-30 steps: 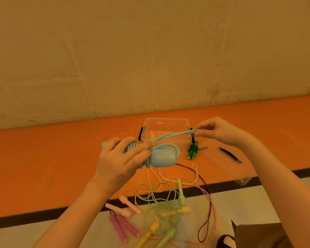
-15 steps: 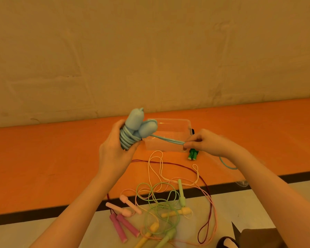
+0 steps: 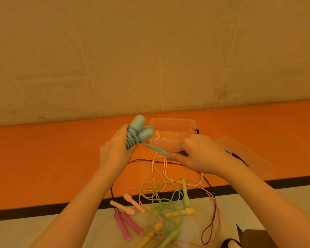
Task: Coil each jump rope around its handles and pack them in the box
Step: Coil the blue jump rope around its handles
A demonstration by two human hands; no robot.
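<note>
Jump ropes, loose and tangled, lie on the floor nearest the viewer, in front of the box. Beyond them, left of the box, the left hand grips the blue rope's handles, fingers curled round the coils. The right hand pinches its slack tail. Cord: probably light, limp, springy; best held at the stiff handles.

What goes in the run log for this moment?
left hand grips blue rope bundle | right hand pinches its cord | box empty
</note>
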